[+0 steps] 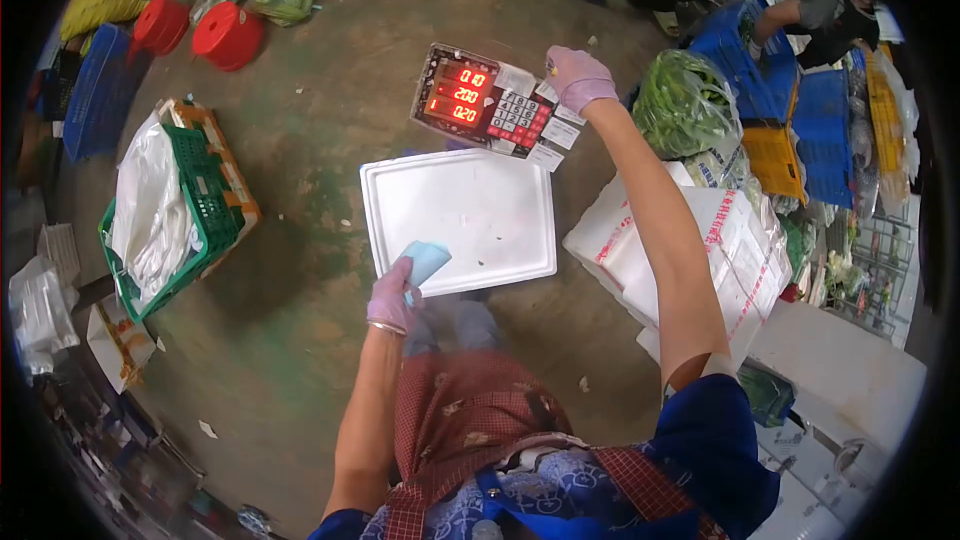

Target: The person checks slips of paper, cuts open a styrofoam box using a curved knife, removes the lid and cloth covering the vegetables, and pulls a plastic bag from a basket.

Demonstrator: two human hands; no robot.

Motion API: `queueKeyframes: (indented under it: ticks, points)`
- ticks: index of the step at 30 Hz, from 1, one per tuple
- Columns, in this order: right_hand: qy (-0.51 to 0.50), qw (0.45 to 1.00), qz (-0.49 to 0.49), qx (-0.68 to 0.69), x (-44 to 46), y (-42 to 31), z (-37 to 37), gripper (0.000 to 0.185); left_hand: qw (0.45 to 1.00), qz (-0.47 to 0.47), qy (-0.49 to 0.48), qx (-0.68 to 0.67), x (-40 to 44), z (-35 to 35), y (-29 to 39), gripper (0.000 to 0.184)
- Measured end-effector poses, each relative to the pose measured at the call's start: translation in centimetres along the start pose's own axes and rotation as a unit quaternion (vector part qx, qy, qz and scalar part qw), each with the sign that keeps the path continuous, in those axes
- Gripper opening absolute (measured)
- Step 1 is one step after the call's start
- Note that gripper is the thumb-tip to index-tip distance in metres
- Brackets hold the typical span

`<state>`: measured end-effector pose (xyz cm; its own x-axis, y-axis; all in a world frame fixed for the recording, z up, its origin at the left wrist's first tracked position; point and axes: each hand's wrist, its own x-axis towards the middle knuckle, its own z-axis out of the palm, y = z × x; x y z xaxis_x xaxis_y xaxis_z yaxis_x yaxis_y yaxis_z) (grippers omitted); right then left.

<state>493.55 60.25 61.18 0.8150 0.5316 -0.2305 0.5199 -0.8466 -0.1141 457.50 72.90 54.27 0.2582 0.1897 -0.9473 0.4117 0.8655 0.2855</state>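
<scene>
A stained floor spreads beneath everything. At the upper right, a co-worker's bare arm reaches to a blue crate. White boxes with red print stand at the right, partly behind the wearer's right forearm. At the left, a green plastic crate holds white plastic bags. In the middle, in front of the wearer, lies a white rimmed tray, with a scale's display panel just beyond it, its red digits showing 0.10, 2.00 and 0.20. A clear bag of green vegetables sits above the boxes. Two red plastic tubs stand at the upper left. The gloved right hand is at the panel's upper right corner, fingers curled; whether they grasp anything cannot be told. The gloved left hand grips a pale-blue folded piece over the tray's near left corner.
</scene>
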Motion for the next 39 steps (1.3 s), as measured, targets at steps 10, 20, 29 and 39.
queueKeyframes:
  ticks: [10,20,29,39]
  points:
    - [0.077,0.996,0.010,-0.043,1.6,1.0,3.3,0.044,0.999,0.031,-0.031,-0.025,-0.9,-0.2,0.3,0.025]
    - [-0.156,0.896,-0.040,0.414,-8.4,-4.1,5.1,0.037,0.973,-0.048,-0.191,-0.122,-1.3,0.5,1.1,0.021]
    - [-0.292,0.763,-0.006,0.577,-17.9,-11.3,7.7,0.028,0.953,-0.063,-0.261,-0.139,-1.1,-0.6,1.4,0.030]
    - [-0.325,0.775,-0.030,0.542,-18.9,-11.5,7.8,0.024,0.983,0.035,-0.177,0.037,-0.9,-0.5,0.5,0.028]
